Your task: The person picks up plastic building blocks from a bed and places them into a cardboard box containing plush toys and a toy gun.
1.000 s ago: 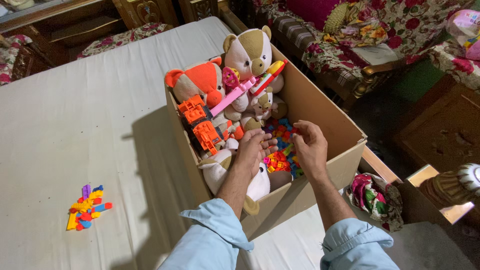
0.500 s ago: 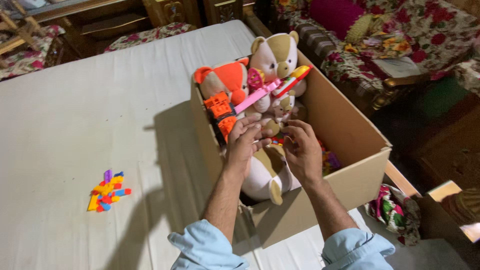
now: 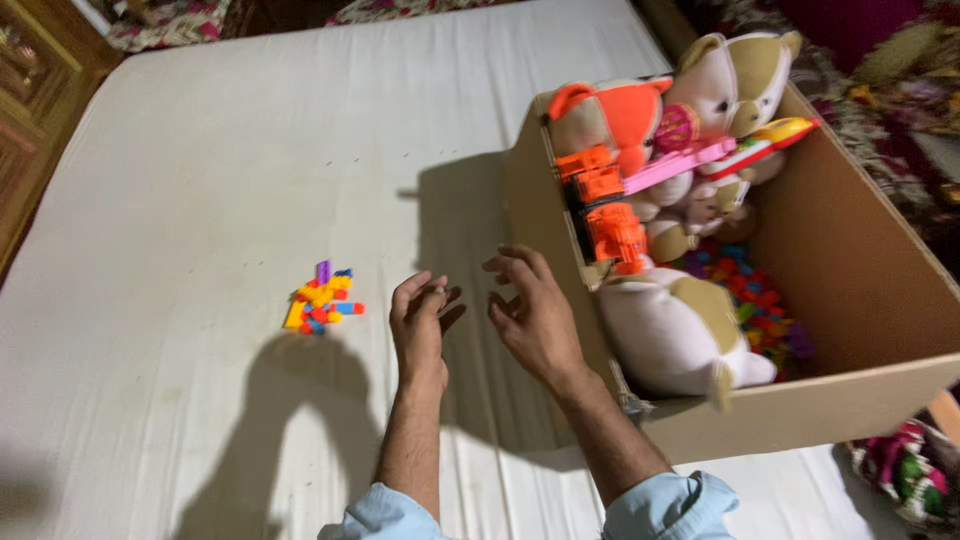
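Now both your hands hover open and empty over the white sheet (image 3: 200, 150).
A small heap of coloured building blocks (image 3: 322, 299) lies beyond your left hand (image 3: 420, 320), near its fingertips; just beside your right hand (image 3: 535, 315) stands the cardboard box (image 3: 800, 410) crammed with plush toys (image 3: 680, 330) and an orange toy truck (image 3: 603, 205).

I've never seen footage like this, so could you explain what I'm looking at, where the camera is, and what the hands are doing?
No machine here: a person wears a camera on the head, so you look down along both arms. The left hand and right hand hover over a white sheet, fingers loosely curled; whether they hold anything small I cannot tell. Left of them lies a small pile of blocks. On the right stands a cardboard box with plush toys, an orange toy truck and more blocks.
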